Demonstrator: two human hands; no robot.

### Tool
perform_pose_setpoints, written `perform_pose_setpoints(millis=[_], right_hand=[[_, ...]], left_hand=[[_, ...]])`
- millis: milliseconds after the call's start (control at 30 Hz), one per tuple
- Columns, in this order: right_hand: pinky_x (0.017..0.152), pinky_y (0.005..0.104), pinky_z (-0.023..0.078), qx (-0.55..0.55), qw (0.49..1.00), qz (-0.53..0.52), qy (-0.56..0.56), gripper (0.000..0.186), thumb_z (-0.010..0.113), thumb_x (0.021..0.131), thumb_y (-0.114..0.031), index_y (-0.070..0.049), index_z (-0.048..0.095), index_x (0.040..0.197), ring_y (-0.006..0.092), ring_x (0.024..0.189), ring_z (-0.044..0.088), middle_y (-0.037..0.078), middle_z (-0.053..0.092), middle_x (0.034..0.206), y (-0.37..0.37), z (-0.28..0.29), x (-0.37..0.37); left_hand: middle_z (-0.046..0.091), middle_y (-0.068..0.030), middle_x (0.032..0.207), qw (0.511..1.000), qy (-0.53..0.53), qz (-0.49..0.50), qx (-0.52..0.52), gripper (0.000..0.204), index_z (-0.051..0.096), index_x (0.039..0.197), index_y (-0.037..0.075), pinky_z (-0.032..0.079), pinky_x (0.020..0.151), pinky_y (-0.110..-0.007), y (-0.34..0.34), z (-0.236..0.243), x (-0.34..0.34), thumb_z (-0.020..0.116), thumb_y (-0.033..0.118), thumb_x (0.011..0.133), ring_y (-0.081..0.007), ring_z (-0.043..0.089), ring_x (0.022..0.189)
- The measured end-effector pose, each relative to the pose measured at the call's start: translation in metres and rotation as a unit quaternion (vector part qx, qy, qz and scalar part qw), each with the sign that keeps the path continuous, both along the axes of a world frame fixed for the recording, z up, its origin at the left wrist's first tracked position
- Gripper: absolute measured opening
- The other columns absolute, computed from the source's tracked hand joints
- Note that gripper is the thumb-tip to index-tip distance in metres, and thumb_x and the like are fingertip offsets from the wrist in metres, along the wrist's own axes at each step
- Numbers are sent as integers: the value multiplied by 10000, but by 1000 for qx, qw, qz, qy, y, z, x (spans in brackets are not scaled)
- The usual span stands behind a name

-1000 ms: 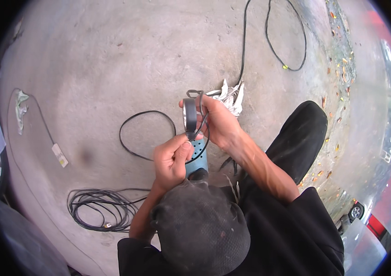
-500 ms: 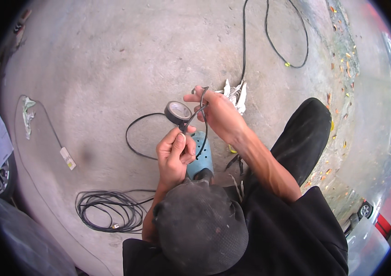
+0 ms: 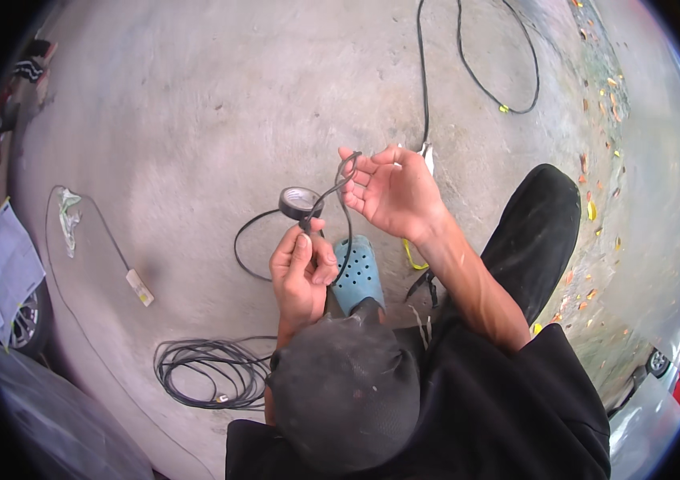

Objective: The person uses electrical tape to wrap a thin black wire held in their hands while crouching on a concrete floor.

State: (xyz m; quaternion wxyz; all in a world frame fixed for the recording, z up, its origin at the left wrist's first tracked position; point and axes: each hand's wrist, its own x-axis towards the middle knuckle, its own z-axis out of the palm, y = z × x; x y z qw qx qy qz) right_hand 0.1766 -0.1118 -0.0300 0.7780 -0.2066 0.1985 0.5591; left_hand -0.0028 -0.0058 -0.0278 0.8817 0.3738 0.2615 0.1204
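Note:
My left hand pinches a taped section of black cable between thumb and fingers. A black tape roll is tilted just beyond it, beside that section; whether it is attached cannot be made out. My right hand is open, palm turned up and fingers apart, with a thin cable loop across its fingertips. Below the hands is a light-blue perforated clog. Partly hidden behind my right hand are some white material and a yellow strip.
Coiled black cable lies lower left on the concrete floor. A power strip on a cord is at left, near a crumpled cloth and a paper-covered vehicle. More cable loops ahead. Dry leaves line the right.
The tape roll has turned from upright to tilted and come away from my right hand, whose fingers have opened out. My left hand still grips the cable.

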Motion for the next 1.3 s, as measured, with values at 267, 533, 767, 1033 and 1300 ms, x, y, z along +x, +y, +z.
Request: perform_pose_setpoints(millis=[267, 533, 767, 1033, 1300], right_hand=[[630, 216, 495, -74, 958, -60, -269, 308, 718, 942, -303, -13, 659, 1027, 74, 662, 594, 42, 660, 858, 30, 34, 4], [531, 255, 410, -293, 770, -53, -564, 261, 764, 869, -223, -75, 597, 733, 85, 564, 536, -6, 584, 635, 49, 30, 27], [660, 272, 504, -118, 933, 41, -338, 89, 633, 953, -146, -88, 613, 1017, 116, 715, 617, 55, 651, 859, 54, -12, -11], [590, 239, 427, 88, 983, 132, -92, 415, 380, 1093, -373, -33, 583, 1218, 106, 625, 484, 38, 569, 829, 41, -35, -5], [722, 261, 486, 90, 956, 112, -258, 519, 424, 1073, -437, 21, 591, 1252, 120, 802, 587, 47, 623, 884, 34, -31, 5]], left_hand=[[571, -44, 714, 991, -8, 22, 132, 274, 591, 1215, 11, 340, 448, -245, 17, 42, 2, 470, 195, 1052, -76, 377, 480], [699, -188, 849, 948, 7, -11, 318, 274, 565, 1120, -35, 609, 731, -385, 11, 79, 24, 445, 203, 1053, -366, 730, 896], [661, -148, 818, 958, -9, 28, 286, 233, 535, 1104, 18, 582, 863, -449, 14, 62, 32, 463, 234, 1058, -384, 720, 922], [531, -2, 776, 980, 8, 159, 121, 215, 543, 1121, 72, 401, 429, -298, 53, 55, 21, 458, 262, 1068, -88, 396, 478], [527, -11, 741, 981, 17, 137, 134, 202, 535, 1102, 69, 496, 578, -329, 42, 76, 31, 461, 252, 1062, -122, 450, 493]])
